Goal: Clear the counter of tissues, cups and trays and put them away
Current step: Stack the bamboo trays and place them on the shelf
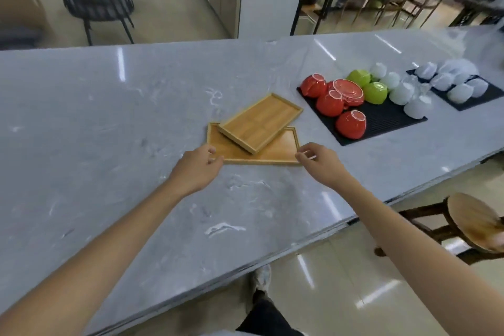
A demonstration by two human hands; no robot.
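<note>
Now | left hand (pixel 200 165), right hand (pixel 317 161): fingers pinching lower tray's (pixel 275 151) near corners, mid-surface | risk: askew upper tray (pixel 261 121) likely slides off if lift tilts

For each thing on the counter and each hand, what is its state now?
Small tray: lies askew on large tray.
Large tray: flat on counter.
Red cups: upside down on mat.
Left hand: at tray's near-left corner.
Right hand: at its near-right corner.
</note>
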